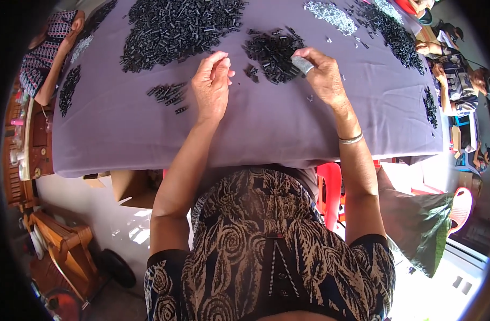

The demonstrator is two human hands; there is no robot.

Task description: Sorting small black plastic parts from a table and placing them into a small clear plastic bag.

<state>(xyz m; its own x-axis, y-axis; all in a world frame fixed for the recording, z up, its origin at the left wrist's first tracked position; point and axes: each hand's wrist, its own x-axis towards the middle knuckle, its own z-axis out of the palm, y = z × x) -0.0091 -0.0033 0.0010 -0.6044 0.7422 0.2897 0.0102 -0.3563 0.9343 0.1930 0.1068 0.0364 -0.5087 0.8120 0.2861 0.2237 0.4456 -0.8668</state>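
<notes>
My left hand [212, 88] is raised over the cloth with its thumb and fingers pinched; whatever they may hold is too small to make out. To its left lies a small loose group of black cylindrical pieces [170, 95]. My right hand [325, 80], a grey wrap [302, 65] around one digit, is closed at the right edge of a medium heap of short black pieces [274, 56]. Its fingertips face that heap, and what is between them is hidden. A few tiny pale pieces [310, 98] lie below the right hand.
A large black heap [175, 32] covers the far middle of the purple cloth [266, 123]. Silvery small parts [330, 18] and another black heap [395, 45] lie far right. Other people sit at both sides. A cardboard box [130, 187] and a red plastic chair [329, 192] stand below the table edge.
</notes>
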